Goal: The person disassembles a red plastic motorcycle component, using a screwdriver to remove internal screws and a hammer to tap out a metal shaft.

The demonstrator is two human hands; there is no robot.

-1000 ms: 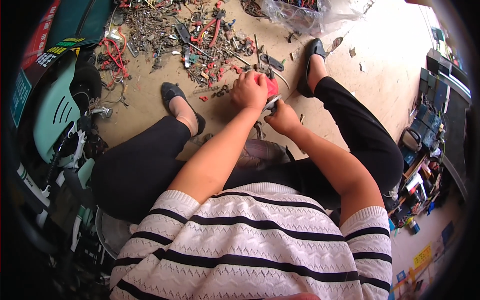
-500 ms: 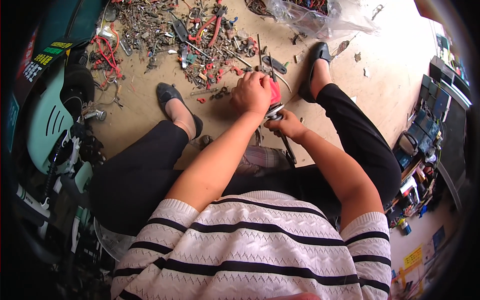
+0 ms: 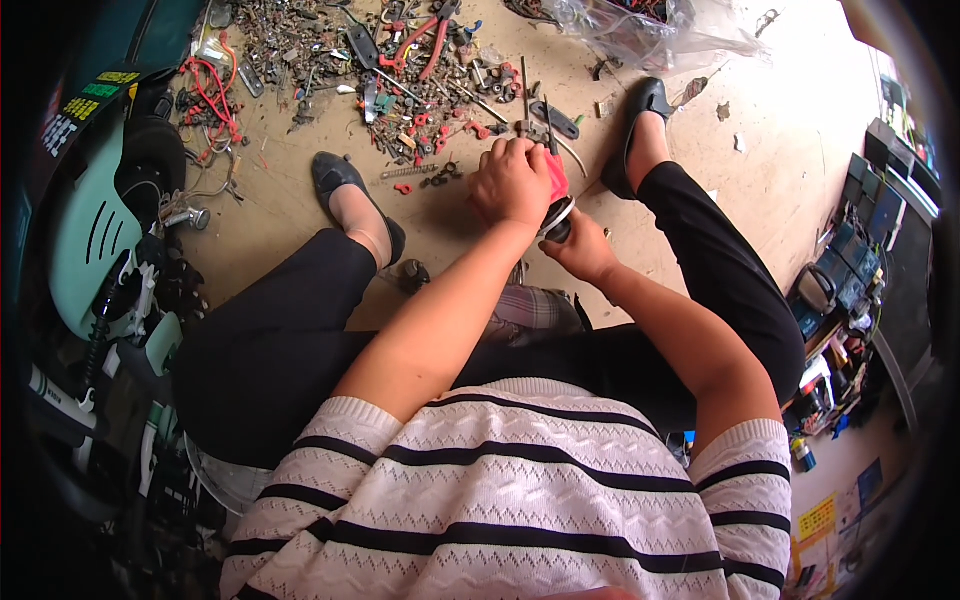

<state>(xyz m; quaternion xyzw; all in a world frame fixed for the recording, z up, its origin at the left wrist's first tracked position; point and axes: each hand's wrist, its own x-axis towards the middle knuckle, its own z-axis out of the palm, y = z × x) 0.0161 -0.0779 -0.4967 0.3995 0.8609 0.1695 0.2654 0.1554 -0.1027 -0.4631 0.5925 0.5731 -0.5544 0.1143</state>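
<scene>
My left hand (image 3: 510,183) grips a red object (image 3: 555,172), its fingers wrapped over the top, with thin dark rods (image 3: 547,117) sticking up behind it. Just below, a dark round part with a pale metal ring (image 3: 557,218) sits against the red object. My right hand (image 3: 585,250) is closed on this dark part; its fingertips are partly hidden, and I cannot make out exactly what the part is. Plaid cloth (image 3: 530,313) lies under my hands between my legs.
Small metal and plastic scraps (image 3: 300,60), red-handled pliers (image 3: 435,40) and red wires (image 3: 210,95) cover the floor ahead. A clear bag of wires (image 3: 650,30) lies beyond. A mint-green scooter (image 3: 90,240) stands at left; piled tools and boxes (image 3: 840,270) line the right.
The red object and both hands have shifted slightly right. The dark part with its pale ring has turned, and a long dark piece that showed below my right hand is now mostly out of sight.
</scene>
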